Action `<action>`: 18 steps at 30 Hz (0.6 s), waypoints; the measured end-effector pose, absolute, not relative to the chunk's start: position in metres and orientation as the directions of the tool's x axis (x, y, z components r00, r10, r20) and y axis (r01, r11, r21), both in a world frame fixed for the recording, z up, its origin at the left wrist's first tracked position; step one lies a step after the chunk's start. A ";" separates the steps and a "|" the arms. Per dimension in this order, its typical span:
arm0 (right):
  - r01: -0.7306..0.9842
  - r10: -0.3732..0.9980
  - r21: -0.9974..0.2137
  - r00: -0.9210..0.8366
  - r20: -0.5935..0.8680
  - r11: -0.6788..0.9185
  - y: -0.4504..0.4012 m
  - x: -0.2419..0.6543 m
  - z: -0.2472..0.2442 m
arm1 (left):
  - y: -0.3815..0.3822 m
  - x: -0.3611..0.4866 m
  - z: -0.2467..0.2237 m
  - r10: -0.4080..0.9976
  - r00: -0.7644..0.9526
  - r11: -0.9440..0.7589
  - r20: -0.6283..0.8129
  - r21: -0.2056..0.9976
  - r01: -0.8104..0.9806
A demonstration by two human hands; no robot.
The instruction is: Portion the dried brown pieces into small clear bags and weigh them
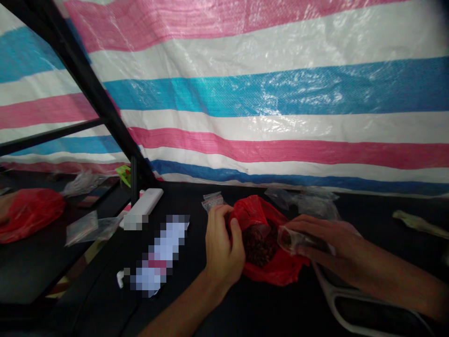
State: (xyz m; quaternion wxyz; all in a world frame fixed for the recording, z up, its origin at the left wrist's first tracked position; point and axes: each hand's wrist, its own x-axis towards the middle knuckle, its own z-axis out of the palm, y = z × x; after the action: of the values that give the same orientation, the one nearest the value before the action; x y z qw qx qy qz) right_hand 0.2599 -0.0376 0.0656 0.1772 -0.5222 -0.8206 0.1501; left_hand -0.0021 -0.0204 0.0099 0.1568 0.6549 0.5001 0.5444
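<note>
A red plastic bag stands open on the black table, with small dark brown pieces heaped inside. My left hand grips the bag's left edge, fingers curled over the rim. On the right, my right hand is closed around a small clear plastic bag, whose mouth faces the heap; some brown bits show inside it. Small clear zip bags lie just behind my left hand.
Crumpled clear bags lie behind the red bag. A grey-framed object sits below my right forearm. At left are a white box, a blurred-out phone-like item, a black frame post and another red bag.
</note>
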 end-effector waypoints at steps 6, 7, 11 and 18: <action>0.789 0.837 -0.286 -0.534 0.118 0.544 -0.025 0.236 0.049 | -0.020 -0.002 0.010 0.816 -0.102 -0.452 0.569 0.738 0.501; 0.787 0.827 -0.259 -0.547 0.129 0.560 -0.024 0.235 0.046 | -0.021 -0.002 0.011 0.814 -0.101 -0.455 0.572 0.736 0.501; 0.782 0.815 -0.229 -0.554 0.173 0.580 -0.024 0.232 0.041 | -0.023 -0.002 0.016 0.815 -0.088 -0.465 0.573 0.737 0.491; 0.785 0.841 -0.302 -0.502 0.201 0.540 -0.031 0.227 0.044 | -0.026 -0.002 0.015 0.829 -0.080 -0.462 0.554 0.757 0.462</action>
State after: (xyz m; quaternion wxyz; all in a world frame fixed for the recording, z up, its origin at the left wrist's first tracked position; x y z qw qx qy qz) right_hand 0.2269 -0.0310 0.0439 0.1634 -0.4716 -0.8623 0.0857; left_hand -0.0020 -0.0256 0.0148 0.1676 0.6573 0.4909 0.5466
